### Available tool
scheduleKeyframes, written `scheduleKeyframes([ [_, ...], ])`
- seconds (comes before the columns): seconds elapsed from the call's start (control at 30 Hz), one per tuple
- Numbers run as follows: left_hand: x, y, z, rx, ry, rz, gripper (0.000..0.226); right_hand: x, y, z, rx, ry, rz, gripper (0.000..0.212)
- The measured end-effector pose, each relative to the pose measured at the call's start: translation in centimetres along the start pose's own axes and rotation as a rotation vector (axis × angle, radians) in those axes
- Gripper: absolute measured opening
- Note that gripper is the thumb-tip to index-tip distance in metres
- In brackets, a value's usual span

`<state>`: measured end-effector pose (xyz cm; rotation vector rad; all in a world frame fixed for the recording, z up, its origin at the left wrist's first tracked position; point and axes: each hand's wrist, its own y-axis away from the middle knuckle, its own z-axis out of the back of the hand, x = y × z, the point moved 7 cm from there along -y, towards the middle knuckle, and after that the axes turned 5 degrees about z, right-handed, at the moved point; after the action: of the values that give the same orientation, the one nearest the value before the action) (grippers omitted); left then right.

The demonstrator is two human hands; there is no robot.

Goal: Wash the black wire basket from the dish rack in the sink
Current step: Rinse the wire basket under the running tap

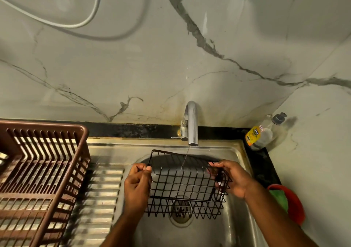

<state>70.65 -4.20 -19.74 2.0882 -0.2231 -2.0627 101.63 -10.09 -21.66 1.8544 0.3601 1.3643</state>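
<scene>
- Gripping the basket (187, 185) at opposite ends, both hands hold it above the sink (235, 155) bowl, under the tap (192, 123).
- Left hand (137, 183): fingers curled, thumb and fingers pinching the wire rim at the basket's left end.
- Right hand (232, 178): fingers curled around the wire at the basket's right end, fingertips reaching through the mesh.
- Basket: black wire grid, tilted, one long side raised toward the tap, the lower edge hanging over the drain (180, 213).
- Water (185, 156): a thin stream falls from the tap spout and meets the basket near its upper middle.
- Tap: chrome, mounted at the back edge of the sink, spout curved forward over the bowl.
- Rack (40, 169): brown slatted plastic, standing on the ribbed drainboard (102, 193) left of the bowl, well apart from the basket.
- Bottle (263, 133): clear with a yellow label and a grey pump cap, standing on the black table (260, 163) in the right rear corner.
- Red bowl (296, 207): set on the table right of the sink, holding something green; beside the right forearm.
- Wall (171, 57): pale marble pattern with grey veins; a white cable (76, 23) loops across its upper left.
</scene>
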Motion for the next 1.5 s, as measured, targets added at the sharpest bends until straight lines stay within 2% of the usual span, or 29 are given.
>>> scheduleKeyframes([
  [0.07,0.3,-0.5,0.3,0.055,-0.049,-0.001,0.032,0.5,0.4,0.1,-0.033,-0.074,0.085,0.042],
  [0.13,0.6,-1.0,0.6,0.078,-0.171,0.020,0.032,1.4,1.1,0.3,-0.110,-0.139,0.197,0.015],
  [0.23,2.3,-2.1,1.6,0.016,-0.362,0.148,0.028,4.1,2.9,-0.5,-0.177,0.002,0.414,0.025],
  [0.3,2.9,-2.4,1.8,-0.022,-0.199,0.267,0.027,5.7,4.3,-1.8,-0.207,0.207,0.560,0.029],
  [0.37,2.2,-2.0,0.6,-0.014,-0.161,0.261,0.039,6.5,5.4,-3.1,-0.243,0.349,0.683,0.030],
  [0.43,1.0,-1.0,-2.3,0.052,-0.409,0.185,0.051,6.5,6.1,-4.7,-0.241,0.467,0.768,0.032],
  [0.5,0.7,0.2,-6.1,0.143,-0.631,0.198,0.068,6.0,6.4,-6.5,-0.236,0.605,0.806,0.034],
  [0.57,1.2,0.4,-8.7,0.201,-0.748,0.258,0.074,5.4,6.7,-7.8,-0.246,0.645,0.828,0.037],
  [0.67,1.0,0.4,-11.2,0.252,-0.746,0.274,0.065,4.0,6.4,-8.7,-0.188,0.477,0.747,0.041],
  [0.73,0.3,0.6,-12.8,0.247,-0.760,0.191,0.058,3.3,6.1,-8.8,-0.184,0.431,0.679,0.042],
  [0.8,0.3,0.0,-13.3,0.174,-0.673,0.209,0.057,2.7,6.3,-8.8,-0.207,0.339,0.631,0.049],
  [0.87,1.1,-0.1,-13.1,0.175,-0.667,0.236,0.061,2.6,6.9,-8.9,-0.230,0.302,0.630,0.054],
  [0.9,1.4,-0.5,-12.6,0.170,-0.587,0.293,0.071,2.8,7.4,-9.0,-0.240,0.307,0.660,0.055],
  [1.0,4.4,-2.3,-9.9,0.000,-0.257,0.550,0.105,3.9,9.1,-9.2,-0.245,0.369,0.784,0.046],
  [1.03,5.0,-2.3,-9.4,-0.024,-0.177,0.600,0.109,4.2,9.4,-9.5,-0.237,0.407,0.815,0.044],
  [1.13,5.0,-2.2,-9.2,-0.031,-0.043,0.625,0.089,4.5,9.6,-10.1,-0.338,0.579,0.930,0.051],
  [1.23,4.4,-1.5,-10.5,0.020,-0.157,0.643,0.121,4.7,9.0,-9.8,-0.458,0.591,0.934,0.053],
  [1.33,2.9,-1.5,-12.8,0.109,-0.320,0.500,0.102,4.9,8.0,-9.0,-0.505,0.483,0.811,0.052],
  [1.37,2.4,-1.6,-13.2,0.121,-0.338,0.464,0.105,4.8,7.7,-8.8,-0.500,0.422,0.772,0.052],
  [1.43,4.3,-2.8,-13.4,0.104,-0.279,0.483,0.129,4.2,7.1,-8.6,-0.482,0.324,0.715,0.051],
  [1.5,7.5,-4.5,-13.4,0.110,-0.256,0.511,0.136,3.7,6.7,-8.2,-0.463,0.256,0.675,0.051],
])
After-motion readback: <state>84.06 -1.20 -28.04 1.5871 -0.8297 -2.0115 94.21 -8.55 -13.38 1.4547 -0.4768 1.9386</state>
